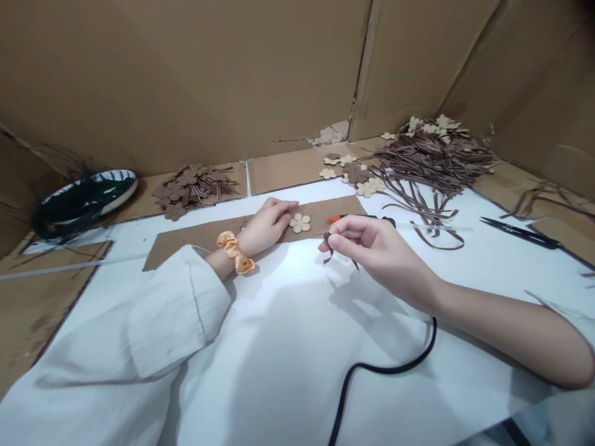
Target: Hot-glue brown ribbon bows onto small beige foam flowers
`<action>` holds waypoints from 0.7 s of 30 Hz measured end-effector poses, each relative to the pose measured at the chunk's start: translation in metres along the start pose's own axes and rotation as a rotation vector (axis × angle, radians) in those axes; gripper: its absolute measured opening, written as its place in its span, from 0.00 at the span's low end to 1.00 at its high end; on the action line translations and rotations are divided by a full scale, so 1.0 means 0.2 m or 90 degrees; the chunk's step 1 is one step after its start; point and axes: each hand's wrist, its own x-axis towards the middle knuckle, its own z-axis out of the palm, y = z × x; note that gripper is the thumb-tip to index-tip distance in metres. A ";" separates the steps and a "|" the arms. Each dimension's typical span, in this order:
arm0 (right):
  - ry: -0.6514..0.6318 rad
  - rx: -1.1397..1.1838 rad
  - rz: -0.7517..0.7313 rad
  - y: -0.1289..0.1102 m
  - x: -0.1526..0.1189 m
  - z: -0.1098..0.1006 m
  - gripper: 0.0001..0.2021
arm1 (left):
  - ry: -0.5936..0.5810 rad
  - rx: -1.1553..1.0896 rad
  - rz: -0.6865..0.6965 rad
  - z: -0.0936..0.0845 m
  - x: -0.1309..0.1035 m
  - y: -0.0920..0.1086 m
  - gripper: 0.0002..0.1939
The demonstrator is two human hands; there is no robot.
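Note:
My left hand [266, 227] rests on a brown cardboard strip [186, 240], its fingers reaching toward the right. Just beside its fingertips a cream five-petal flower [300, 223] lies flat on the strip. My right hand [367, 244] is raised at the strip's front edge, thumb and fingers pinching a small dark brown strip piece [328, 246] with ends hanging down. Behind the right hand lies a tool with an orange tip [333, 218], partly hidden by the fingers.
Brown flowers [186, 186] are piled at the back left, near a bowl of dark threads [88, 201]. Brown strips [432, 161] and cream flowers [370, 187] lie back right. Black tweezers [520, 233] lie on the right. A black cable [367, 367] crosses the front.

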 end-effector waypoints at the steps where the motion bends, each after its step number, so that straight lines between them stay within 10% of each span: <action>1: -0.005 -0.006 0.002 0.00 0.00 0.00 0.06 | -0.014 0.009 0.011 0.00 0.00 0.00 0.22; 21: -0.023 -0.254 -0.055 0.03 0.06 -0.06 0.05 | -0.084 -0.120 -0.065 -0.07 -0.06 0.14 0.13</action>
